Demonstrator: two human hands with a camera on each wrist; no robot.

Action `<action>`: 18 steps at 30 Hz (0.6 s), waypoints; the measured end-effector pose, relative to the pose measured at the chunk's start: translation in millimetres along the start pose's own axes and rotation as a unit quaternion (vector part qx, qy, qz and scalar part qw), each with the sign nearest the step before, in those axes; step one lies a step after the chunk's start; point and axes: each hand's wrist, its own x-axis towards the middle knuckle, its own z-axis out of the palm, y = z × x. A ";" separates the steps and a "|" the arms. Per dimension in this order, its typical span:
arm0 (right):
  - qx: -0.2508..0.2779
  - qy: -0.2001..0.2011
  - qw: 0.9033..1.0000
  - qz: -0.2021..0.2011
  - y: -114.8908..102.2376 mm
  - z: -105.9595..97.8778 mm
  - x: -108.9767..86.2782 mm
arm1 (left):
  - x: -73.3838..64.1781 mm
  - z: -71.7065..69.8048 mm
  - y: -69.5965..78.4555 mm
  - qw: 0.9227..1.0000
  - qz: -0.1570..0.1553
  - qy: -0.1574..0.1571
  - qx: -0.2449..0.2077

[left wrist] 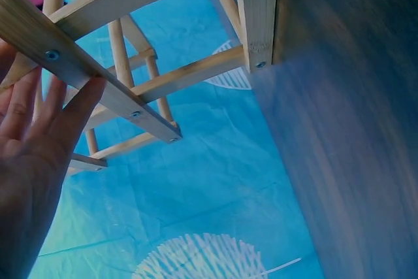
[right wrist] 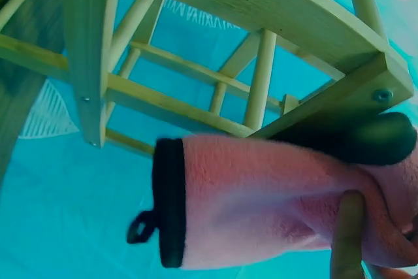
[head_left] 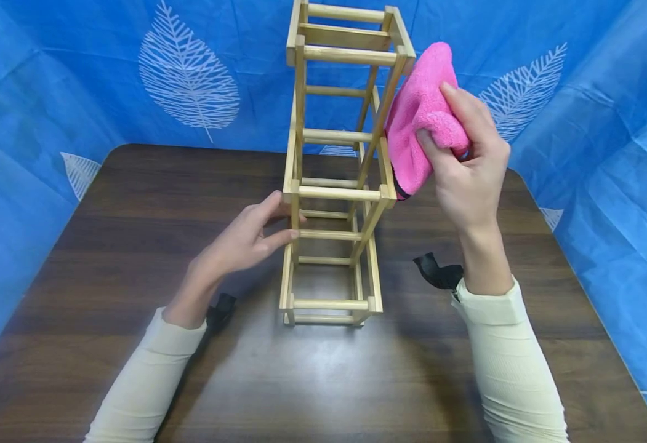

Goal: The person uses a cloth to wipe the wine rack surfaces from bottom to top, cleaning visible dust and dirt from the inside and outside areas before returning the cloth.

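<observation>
A tall pale wooden rack [head_left: 337, 194] with several tiers of bars stands upright on the table. My left hand [head_left: 240, 240] holds its left upright about halfway up, thumb in front and fingers partly hidden behind the wood. In the left wrist view, the fingers lie against a screwed rail [left wrist: 111, 89]. On the other side, my right hand [head_left: 475, 166] pinches a bunched pink fluffy cloth [head_left: 420, 104] between thumb and fingers. The cloth lies along the rack's upper right side. Its black edge and small loop [right wrist: 140, 227] hang free in the right wrist view.
The dark wood-grain table [head_left: 135, 277] has a rounded far edge. Blue sheeting [head_left: 96, 74] with white leaf prints surrounds its back and sides. Black straps [head_left: 438, 272] hang near both wrists, below the cream sleeves [head_left: 511, 363].
</observation>
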 end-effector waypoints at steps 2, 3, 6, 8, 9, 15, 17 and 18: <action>-0.011 0.000 1.000 -0.017 -2.5 4.6 2.2 | 0.1 -0.1 2.3 1.000 -0.005 0.007 0.012; -0.016 -0.005 1.000 -0.021 -3.7 6.9 3.1 | 0.2 -0.2 3.4 1.000 -0.007 0.013 0.018; -0.037 -0.034 0.998 -0.024 -6.4 12.9 4.6 | -0.2 -0.2 6.3 0.999 -0.017 0.030 0.027; -0.046 -0.061 0.997 -0.015 -8.0 14.7 4.7 | -0.3 0.3 7.5 0.999 -0.022 0.037 0.021; -0.049 -0.078 0.996 -0.013 -8.3 14.5 4.3 | -0.3 0.5 7.8 0.999 -0.024 0.040 0.018; -0.053 -0.180 0.982 -0.027 -8.1 4.2 3.1 | -0.4 0.9 9.7 0.998 -0.039 0.051 0.006; -0.073 -0.196 0.977 -0.031 -8.6 1.0 3.7 | -0.9 1.4 9.2 0.997 -0.046 0.057 -0.005; -0.088 -0.202 0.975 -0.030 -9.2 0.1 3.9 | -1.4 1.9 8.6 0.997 -0.052 0.063 -0.012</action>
